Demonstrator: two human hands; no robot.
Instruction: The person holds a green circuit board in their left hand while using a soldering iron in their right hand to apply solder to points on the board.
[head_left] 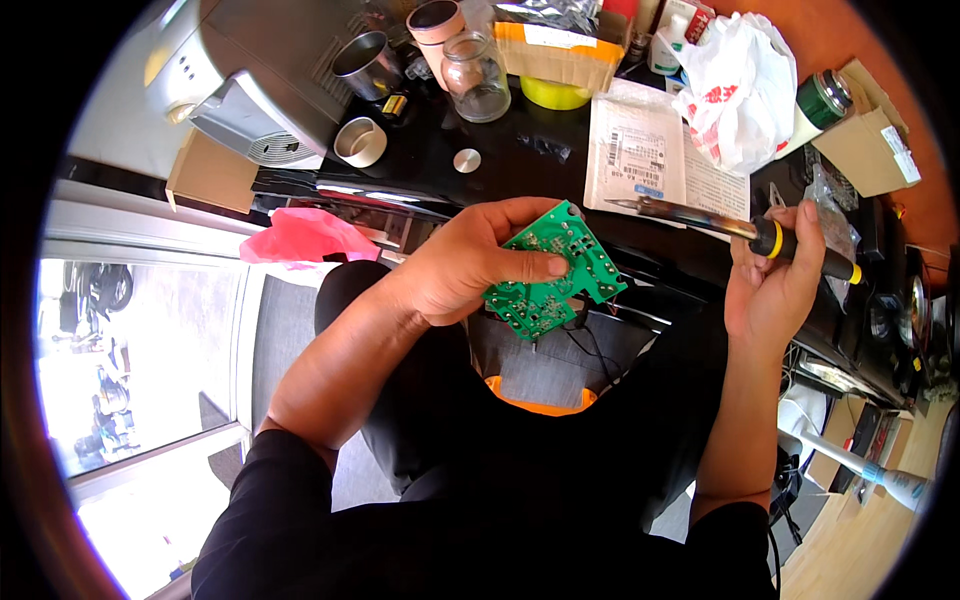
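Observation:
A green circuit board (548, 290), solder side up, is gripped in my left hand (470, 262), the thumb lying across its face and the fingers hidden beneath. The board hangs above my lap, in front of the dark table's edge. My right hand (775, 285) is closed round the black and yellow handle of a soldering iron (700, 219). Its pointed tip reaches left, over a printed white padded envelope (625, 150), apart from the board.
Along the dark table stand a grey machine (240, 90), a metal cup (368, 65), a glass jar (475, 85), a small round tin (360, 143) and a cardboard box (560, 55). A white plastic bag (740, 95) and a green flask (822, 100) are at the right. Pink plastic (308, 238) hangs left.

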